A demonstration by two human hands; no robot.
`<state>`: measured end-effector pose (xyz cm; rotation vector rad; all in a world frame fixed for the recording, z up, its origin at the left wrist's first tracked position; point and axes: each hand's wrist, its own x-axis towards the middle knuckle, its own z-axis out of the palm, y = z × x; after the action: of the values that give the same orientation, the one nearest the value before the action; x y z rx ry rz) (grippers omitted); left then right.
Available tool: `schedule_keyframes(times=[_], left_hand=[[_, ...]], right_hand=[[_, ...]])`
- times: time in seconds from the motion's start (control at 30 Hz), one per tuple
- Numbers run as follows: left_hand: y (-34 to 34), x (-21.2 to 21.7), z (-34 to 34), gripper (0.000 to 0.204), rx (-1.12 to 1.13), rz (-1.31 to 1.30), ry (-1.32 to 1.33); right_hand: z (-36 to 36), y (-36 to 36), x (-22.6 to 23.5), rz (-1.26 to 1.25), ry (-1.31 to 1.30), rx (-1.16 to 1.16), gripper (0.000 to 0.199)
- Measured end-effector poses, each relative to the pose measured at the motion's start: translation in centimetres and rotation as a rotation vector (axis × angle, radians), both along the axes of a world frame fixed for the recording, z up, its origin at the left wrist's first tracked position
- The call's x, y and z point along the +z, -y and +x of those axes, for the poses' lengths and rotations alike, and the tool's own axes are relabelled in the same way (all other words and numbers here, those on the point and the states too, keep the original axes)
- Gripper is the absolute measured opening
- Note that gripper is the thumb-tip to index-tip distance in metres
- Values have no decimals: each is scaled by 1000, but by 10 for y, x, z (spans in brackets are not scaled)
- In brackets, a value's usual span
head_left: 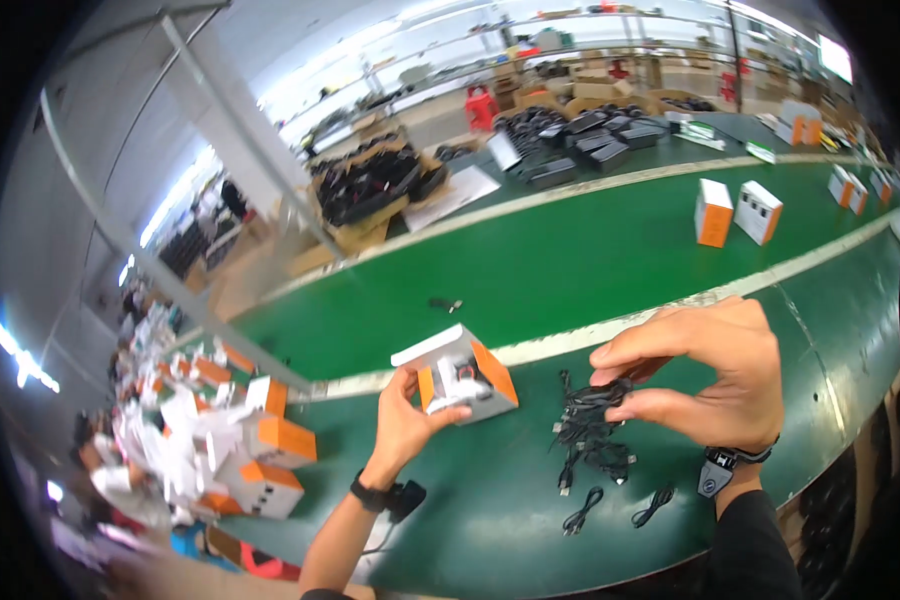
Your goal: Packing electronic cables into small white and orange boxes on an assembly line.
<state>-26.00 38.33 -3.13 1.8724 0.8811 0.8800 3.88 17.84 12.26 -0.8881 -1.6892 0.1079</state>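
Observation:
My left hand (410,425) grips a small white and orange box (492,372) by its near left side. The box is open toward me, its flap raised, and something white and black shows inside. Over a heap of bundled black cables (595,440) on the green table, my right hand (715,375) closes thumb and fingers on a black cable (615,392). Whether that bundle is free of the heap is hard to tell. Two coiled black cables, a left one (583,510) and a right one (653,507), lie apart nearer to me.
Beyond the table runs a green conveyor belt (570,230) with a pale rail, carrying upright boxes (713,212) at the right. Many white and orange boxes (280,440) are piled at my left. Black items (580,140) and a carton (370,190) stand across the belt.

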Motion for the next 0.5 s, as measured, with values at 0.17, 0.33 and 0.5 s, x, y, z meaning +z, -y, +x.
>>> schedule_keyframes(times=[0.17,0.33,0.5], left_hand=[[61,-19,-95,89,138,-122,12],[99,-2,-90,106,344,209,-10],[120,5,-91,73,350,624,-95]], right_hand=[[-74,-46,-30,-118,223,224,27],[-112,-52,-59,-326,246,306,31],[-145,-48,-78,-528,-36,368,37]])
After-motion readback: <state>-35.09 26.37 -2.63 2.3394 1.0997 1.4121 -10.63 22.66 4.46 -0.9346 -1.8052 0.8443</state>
